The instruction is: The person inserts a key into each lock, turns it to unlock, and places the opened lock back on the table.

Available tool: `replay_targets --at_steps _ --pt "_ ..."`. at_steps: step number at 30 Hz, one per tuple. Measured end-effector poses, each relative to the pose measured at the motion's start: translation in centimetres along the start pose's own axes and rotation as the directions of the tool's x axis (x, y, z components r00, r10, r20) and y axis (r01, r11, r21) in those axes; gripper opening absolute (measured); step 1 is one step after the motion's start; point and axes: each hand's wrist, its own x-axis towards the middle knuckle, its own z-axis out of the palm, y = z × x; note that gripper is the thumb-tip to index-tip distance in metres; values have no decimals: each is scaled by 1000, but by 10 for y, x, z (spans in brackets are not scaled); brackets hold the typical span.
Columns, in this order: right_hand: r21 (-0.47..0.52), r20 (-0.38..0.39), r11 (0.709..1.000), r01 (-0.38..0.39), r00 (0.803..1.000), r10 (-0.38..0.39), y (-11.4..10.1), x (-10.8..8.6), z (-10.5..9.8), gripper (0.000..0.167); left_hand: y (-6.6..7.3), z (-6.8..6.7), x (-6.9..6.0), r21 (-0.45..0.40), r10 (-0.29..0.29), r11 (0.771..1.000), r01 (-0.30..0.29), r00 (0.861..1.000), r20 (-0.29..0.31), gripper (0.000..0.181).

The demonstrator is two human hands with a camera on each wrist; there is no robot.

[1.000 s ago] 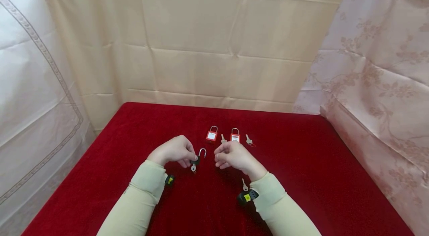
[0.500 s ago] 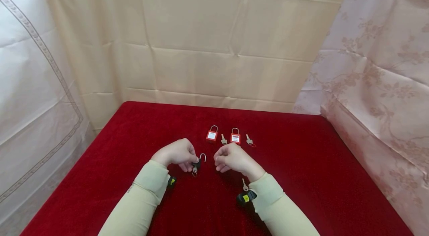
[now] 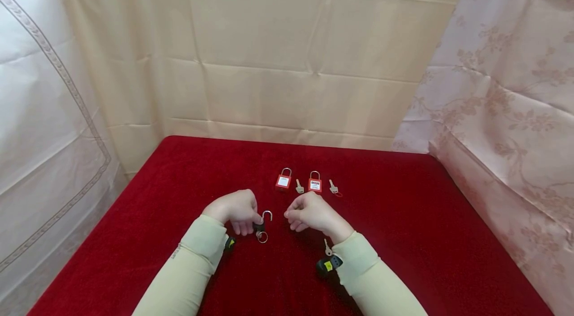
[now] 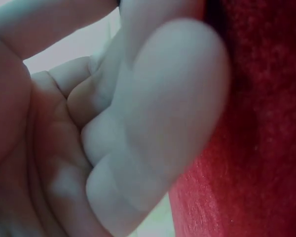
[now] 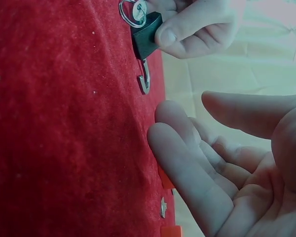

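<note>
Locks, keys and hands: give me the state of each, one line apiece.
Black lock, shackle open
Ringed key, at the black lock's base, blade hidden
Left red lock, shackle looks closed
Right red lock, shackle looks closed
Middle key, lying loose
Right key, lying loose
Near key, lying loose
Left hand, pinching the black lock
Right hand, empty, fingers relaxed

Pinched between the thumb and fingers of my left hand (image 3: 238, 210), a small black padlock (image 5: 146, 37) sits low at the red tabletop (image 3: 381, 226), its silver shackle (image 5: 147, 80) sprung open and pointing away from me. At the body's opposite end, nearer me, show a round-headed silver key (image 5: 139, 11) and its wire ring (image 5: 130, 22).
</note>
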Motion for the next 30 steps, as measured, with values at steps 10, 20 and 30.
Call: replay_targets --at_steps 10,20,30 --pt "-59 30 998 -6 1000 8 3 0 6 14 0 -1 -1 41 -45 998 47 998 -45 24" --pt "-70 35 998 -10 999 12 3 0 5 15 -2 -2 -3 56 -70 996 74 995 -68 24" --pt "-1 43 1000 12 999 -12 1 -1 -2 19 -3 -13 -3 90 -32 995 43 992 -121 23"
